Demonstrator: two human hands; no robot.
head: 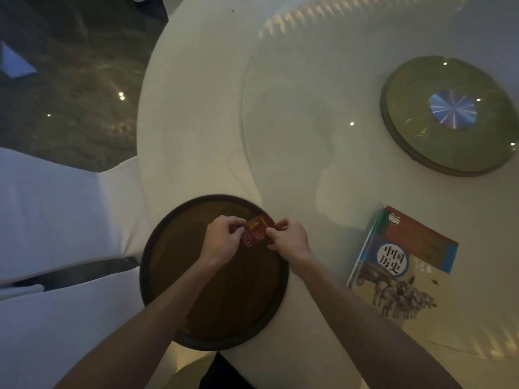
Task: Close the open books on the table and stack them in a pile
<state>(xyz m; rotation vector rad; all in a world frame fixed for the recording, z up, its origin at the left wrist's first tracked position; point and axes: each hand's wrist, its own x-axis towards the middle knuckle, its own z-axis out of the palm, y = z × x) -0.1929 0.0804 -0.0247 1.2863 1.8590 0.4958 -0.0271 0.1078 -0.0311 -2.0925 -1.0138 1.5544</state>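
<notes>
A small dark red book (257, 230) with gold print is held between both hands above the far edge of a round brown tray (196, 276). My left hand (223, 238) grips its left side and my right hand (289, 238) pinches its right side. Its cover faces up; I cannot tell whether it is fully closed. To the right, a larger textbook (401, 262) with a horse-and-cart picture lies closed on the table, apparently resting on another thin book whose edge shows at its left.
The round white table (196, 108) carries a glass turntable (280, 94) with a green round base (449, 116) at the far right. White-covered chairs (56, 220) stand at the left, beside dark marble floor.
</notes>
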